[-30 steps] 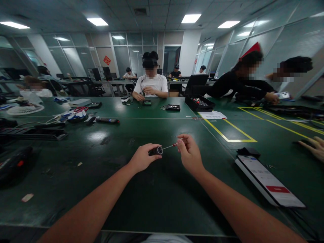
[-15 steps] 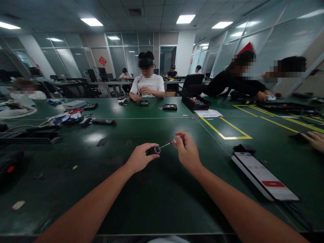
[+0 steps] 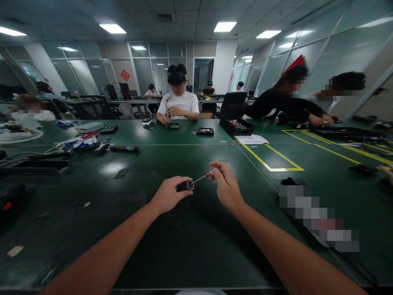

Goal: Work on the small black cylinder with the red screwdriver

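My left hand [image 3: 169, 194] is closed around a small dark cylindrical part [image 3: 185, 186], its round, light-rimmed end turned to the right and toward me. A screwdriver [image 3: 201, 178] with a reddish, see-through handle is pinched in the fingers of my right hand [image 3: 225, 184]. Its thin shaft slants down to the left, and the tip is at the open end of the cylinder. How deep the tip reaches inside I cannot tell. Both hands are held over the green table [image 3: 196, 246].
A blurred-out phone-like device [image 3: 316, 217] lies at right. Further off are a black tray of parts [image 3: 236, 124], a white paper [image 3: 252, 139], yellow tape outlines and a pen-like tool [image 3: 124, 148]. Cables and scissors [image 3: 91, 135] lie at left. A person [image 3: 178, 102] works across the table.
My hands keep the same hold, with the screwdriver still at the cylinder's end; the right fingers have shifted slightly on the handle. At far right, another person's hand has drawn mostly out of view.
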### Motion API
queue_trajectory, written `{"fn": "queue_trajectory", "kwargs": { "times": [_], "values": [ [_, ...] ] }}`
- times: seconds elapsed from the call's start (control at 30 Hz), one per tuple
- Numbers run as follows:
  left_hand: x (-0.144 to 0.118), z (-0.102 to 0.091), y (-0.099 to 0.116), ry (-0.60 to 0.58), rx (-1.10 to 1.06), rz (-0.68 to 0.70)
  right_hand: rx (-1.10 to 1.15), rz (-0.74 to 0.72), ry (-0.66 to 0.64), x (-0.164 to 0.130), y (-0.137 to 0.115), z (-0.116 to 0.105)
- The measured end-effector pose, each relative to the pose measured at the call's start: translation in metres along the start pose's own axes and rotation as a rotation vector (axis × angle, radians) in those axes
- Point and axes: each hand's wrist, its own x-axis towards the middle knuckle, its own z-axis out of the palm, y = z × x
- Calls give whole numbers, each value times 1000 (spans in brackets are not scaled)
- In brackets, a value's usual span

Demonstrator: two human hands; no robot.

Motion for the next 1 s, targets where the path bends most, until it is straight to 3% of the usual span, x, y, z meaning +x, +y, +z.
{"fn": "queue_trajectory", "kwargs": {
  "times": [0.17,0.4,0.6,0.73,0.87,1.0],
  "values": [
    [0,0,0,-40,-2,22,-91,-14,6,-2,-5,2],
    [0,0,-2,45,-16,-29,22,-20,6,-6,-2,5],
    [0,-1,0,31,-8,-17,-67,-8,-3,-8,-9,4],
    [0,0,-2,50,-2,-2,122,5,9,-7,-9,7],
    [0,-1,-5,52,2,51,282,133,55,-2,0,12],
    [2,-4,-7,91,4,67,554,428,79,6,11,12]
  ]
}}
